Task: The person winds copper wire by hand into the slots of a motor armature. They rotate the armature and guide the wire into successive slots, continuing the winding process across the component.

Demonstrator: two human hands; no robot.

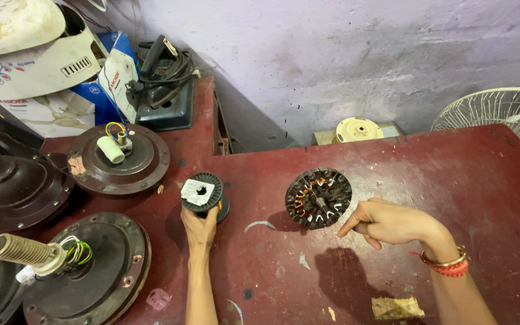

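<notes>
My left hand (200, 227) grips the lower side of a black wire spool (203, 194) with a white label, standing on the dark red table (452, 180). To its right, a round fan stator (318, 197) with copper windings lies propped at a tilt. My right hand (386, 221) rests just right of the stator, index finger pointing toward its lower edge, fingers loosely curled. Whether it pinches thin wire is too small to tell.
Brown ceiling-fan motor housings lie at the left (119, 157) and lower left (94, 271), each with coloured wires. Boxes and a clothes iron (164, 78) are stacked at the back left. A white table-fan grille (507, 114) stands at the right edge. A sponge scrap (397, 307) lies near the front.
</notes>
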